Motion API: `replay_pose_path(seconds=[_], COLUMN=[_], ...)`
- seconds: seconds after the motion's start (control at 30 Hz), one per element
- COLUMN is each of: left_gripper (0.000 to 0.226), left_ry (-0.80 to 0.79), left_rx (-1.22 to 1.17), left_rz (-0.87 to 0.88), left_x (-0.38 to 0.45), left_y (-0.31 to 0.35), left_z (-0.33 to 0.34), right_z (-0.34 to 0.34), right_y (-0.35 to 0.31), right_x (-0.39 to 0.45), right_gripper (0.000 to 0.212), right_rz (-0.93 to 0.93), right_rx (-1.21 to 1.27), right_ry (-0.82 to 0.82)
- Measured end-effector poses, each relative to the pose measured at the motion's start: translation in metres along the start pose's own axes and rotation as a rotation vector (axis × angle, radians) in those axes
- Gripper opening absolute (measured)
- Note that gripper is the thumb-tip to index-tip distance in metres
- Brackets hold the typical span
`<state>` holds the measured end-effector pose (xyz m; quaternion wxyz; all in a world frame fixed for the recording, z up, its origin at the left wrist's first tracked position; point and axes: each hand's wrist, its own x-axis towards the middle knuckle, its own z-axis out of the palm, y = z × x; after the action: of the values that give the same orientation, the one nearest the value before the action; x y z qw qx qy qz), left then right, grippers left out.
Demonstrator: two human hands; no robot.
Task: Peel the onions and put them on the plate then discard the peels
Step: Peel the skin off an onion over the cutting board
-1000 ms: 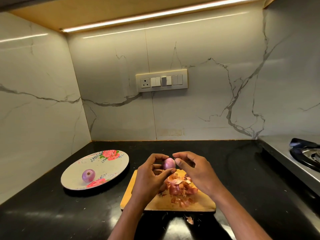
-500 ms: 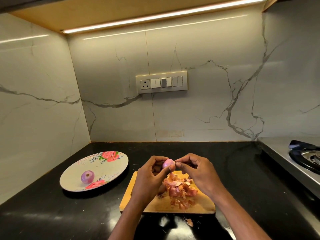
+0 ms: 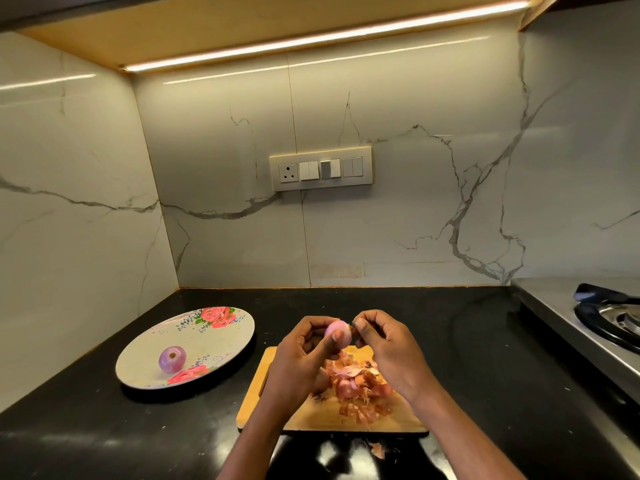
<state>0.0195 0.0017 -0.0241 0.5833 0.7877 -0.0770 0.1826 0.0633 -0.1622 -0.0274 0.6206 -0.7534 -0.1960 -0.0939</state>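
My left hand [image 3: 298, 358] grips a small pinkish onion [image 3: 337, 330] above the wooden cutting board [image 3: 311, 419]. The thumb and fingertips of my right hand [image 3: 388, 344] pinch a bit of skin at the onion's right end. A heap of reddish peels [image 3: 356, 386] lies on the board under my hands. One peeled purple onion [image 3: 172, 358] sits on the floral plate [image 3: 221, 341] to the left.
The black counter [image 3: 467, 358] runs back to marble walls on the left and rear. A steel gas stove [image 3: 609, 323] stands at the right edge. A stray peel scrap [image 3: 377, 450] lies on the counter in front of the board. A switch panel [image 3: 321, 168] is on the back wall.
My right fingers have closed in from beside the onion to pinch its right end. The left hand keeps hold of the onion in about the same place.
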Motion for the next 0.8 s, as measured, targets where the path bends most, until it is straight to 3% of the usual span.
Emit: replay_pose_path(seconds=[0.17, 0.3, 0.4, 0.5, 0.8], left_gripper=[0.039, 0.041, 0.038, 0.037, 0.035], left_ry=[0.013, 0.03, 0.034, 0.039, 0.022], left_rx=[-0.096, -0.079, -0.057, -0.033, -0.002], left_rz=[-0.018, -0.021, -0.014, -0.013, -0.018], left_x=[0.0, 0.0, 0.001, 0.002, 0.001], left_y=[0.002, 0.002, 0.0, -0.001, -0.002], left_z=[-0.003, -0.002, -0.002, -0.002, -0.001], right_z=[-0.01, -0.012, -0.01, -0.009, -0.008], right_y=[-0.001, 0.0, 0.0, -0.003, -0.009], right_x=[0.005, 0.002, 0.002, 0.0, -0.004], right_gripper=[0.016, 0.025, 0.006, 0.024, 0.004], right_rz=[0.054, -0.014, -0.049, -0.076, -0.1], right_rx=[0.077, -0.032, -0.058, -0.033, -0.043], right_ry=[0.153, 0.039, -0.047, -0.132, -0.031])
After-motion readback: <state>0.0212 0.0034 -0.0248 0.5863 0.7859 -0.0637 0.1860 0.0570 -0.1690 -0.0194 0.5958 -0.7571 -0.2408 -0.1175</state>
